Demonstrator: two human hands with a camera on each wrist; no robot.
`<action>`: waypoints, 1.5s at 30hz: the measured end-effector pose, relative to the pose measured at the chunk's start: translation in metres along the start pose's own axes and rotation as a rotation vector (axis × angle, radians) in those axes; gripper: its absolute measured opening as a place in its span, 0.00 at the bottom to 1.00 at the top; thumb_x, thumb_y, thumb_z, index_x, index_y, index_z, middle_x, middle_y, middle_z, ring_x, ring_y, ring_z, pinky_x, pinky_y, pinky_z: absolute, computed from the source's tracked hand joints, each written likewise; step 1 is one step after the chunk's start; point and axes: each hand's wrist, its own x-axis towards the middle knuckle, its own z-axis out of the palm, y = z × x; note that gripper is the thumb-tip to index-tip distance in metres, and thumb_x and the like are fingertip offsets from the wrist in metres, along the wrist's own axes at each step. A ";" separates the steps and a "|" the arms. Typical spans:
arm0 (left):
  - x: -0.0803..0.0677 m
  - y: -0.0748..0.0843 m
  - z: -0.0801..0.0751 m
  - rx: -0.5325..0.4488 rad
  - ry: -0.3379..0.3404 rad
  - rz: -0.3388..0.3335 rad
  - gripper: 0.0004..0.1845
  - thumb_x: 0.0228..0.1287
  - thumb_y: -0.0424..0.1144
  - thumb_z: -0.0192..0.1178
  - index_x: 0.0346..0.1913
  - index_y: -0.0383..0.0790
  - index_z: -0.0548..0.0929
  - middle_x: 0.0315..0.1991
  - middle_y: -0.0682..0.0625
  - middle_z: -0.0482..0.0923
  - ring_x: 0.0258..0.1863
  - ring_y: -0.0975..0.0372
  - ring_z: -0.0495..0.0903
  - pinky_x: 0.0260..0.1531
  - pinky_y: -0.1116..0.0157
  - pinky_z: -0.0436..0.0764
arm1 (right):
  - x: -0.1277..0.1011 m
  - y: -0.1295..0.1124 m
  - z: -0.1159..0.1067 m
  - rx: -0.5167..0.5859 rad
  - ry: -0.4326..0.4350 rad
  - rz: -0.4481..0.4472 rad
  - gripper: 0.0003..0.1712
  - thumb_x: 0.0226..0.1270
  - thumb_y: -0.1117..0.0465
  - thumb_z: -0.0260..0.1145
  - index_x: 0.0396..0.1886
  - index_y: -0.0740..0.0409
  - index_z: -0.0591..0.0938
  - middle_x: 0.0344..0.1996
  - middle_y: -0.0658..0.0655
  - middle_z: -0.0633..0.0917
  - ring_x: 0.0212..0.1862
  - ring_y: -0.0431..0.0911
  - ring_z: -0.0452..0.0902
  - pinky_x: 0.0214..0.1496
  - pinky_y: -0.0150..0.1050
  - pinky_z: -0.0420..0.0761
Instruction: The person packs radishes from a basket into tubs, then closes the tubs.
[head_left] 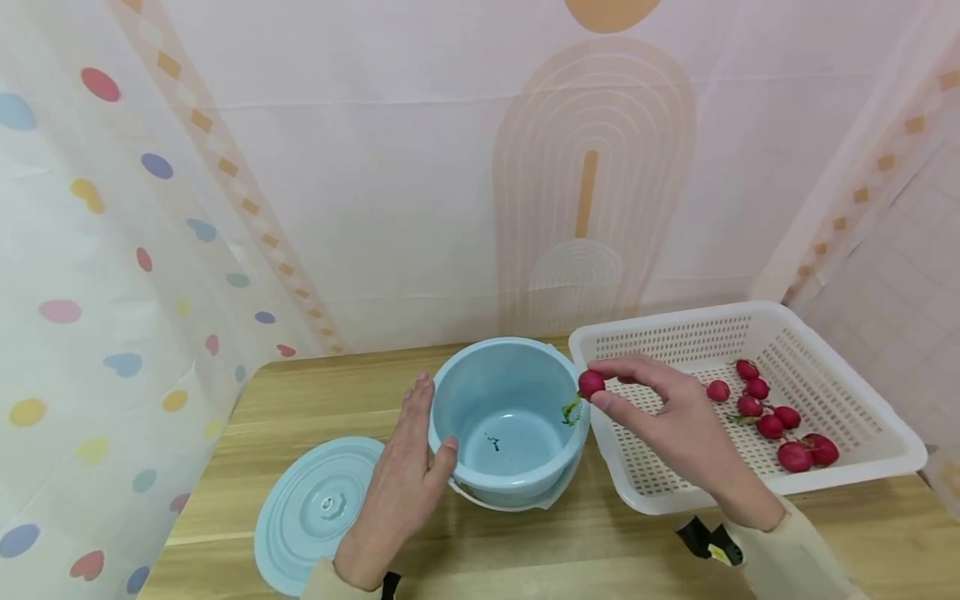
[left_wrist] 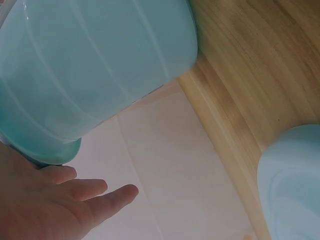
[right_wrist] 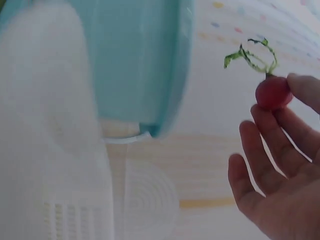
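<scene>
A red radish [head_left: 591, 384] with a short tuft of green leaves is pinched between the thumb and fingertips of my right hand [head_left: 678, 421], at the right rim of the light blue bucket [head_left: 504, 482]. In the right wrist view the radish [right_wrist: 273, 93] hangs leaves outward, the other fingers spread loosely. My left hand [head_left: 401, 483] rests against the bucket's left side with straight fingers, its thumb near the rim. Small bits of green lie on the bucket's floor. Several more radishes [head_left: 769, 426] lie in the white plastic basket [head_left: 626, 487] on the right.
A round light blue lid [head_left: 288, 533] lies on the wooden table [head_left: 315, 392], left of the bucket and partly behind my left hand. The basket stands close beside the bucket's right side. Behind the table hangs a patterned cloth [head_left: 390, 208].
</scene>
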 end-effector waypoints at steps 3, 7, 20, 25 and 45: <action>0.001 -0.001 -0.001 -0.001 -0.002 -0.006 0.40 0.76 0.43 0.53 0.83 0.33 0.51 0.83 0.43 0.49 0.80 0.44 0.52 0.75 0.43 0.60 | -0.002 0.000 0.016 -0.033 0.038 -0.036 0.18 0.66 0.59 0.75 0.56 0.48 0.88 0.51 0.41 0.88 0.58 0.40 0.82 0.61 0.31 0.78; 0.000 -0.001 -0.001 0.000 0.006 -0.009 0.39 0.76 0.43 0.53 0.82 0.33 0.52 0.83 0.43 0.49 0.80 0.43 0.51 0.74 0.41 0.60 | -0.003 0.001 0.034 -0.044 0.051 -0.092 0.18 0.65 0.60 0.77 0.54 0.49 0.89 0.50 0.42 0.88 0.57 0.41 0.82 0.62 0.35 0.79; 0.000 -0.001 0.002 -0.001 0.005 -0.005 0.39 0.76 0.44 0.53 0.83 0.34 0.51 0.83 0.42 0.50 0.81 0.43 0.49 0.74 0.41 0.60 | -0.003 0.014 0.064 -0.221 0.023 -0.308 0.18 0.61 0.56 0.79 0.50 0.54 0.89 0.48 0.49 0.89 0.55 0.48 0.83 0.59 0.51 0.80; 0.002 -0.001 0.003 -0.006 -0.001 0.000 0.39 0.77 0.45 0.52 0.83 0.34 0.51 0.83 0.43 0.49 0.81 0.43 0.49 0.74 0.42 0.59 | -0.002 0.014 0.064 -0.300 0.016 -0.308 0.16 0.60 0.53 0.79 0.45 0.53 0.90 0.44 0.50 0.90 0.55 0.51 0.82 0.61 0.53 0.79; 0.001 -0.003 0.004 0.010 0.006 0.000 0.39 0.77 0.45 0.54 0.83 0.36 0.52 0.84 0.44 0.49 0.80 0.40 0.51 0.72 0.38 0.62 | -0.028 0.025 0.008 -0.315 -0.123 -0.088 0.27 0.75 0.50 0.67 0.69 0.53 0.80 0.72 0.52 0.76 0.74 0.55 0.68 0.69 0.65 0.70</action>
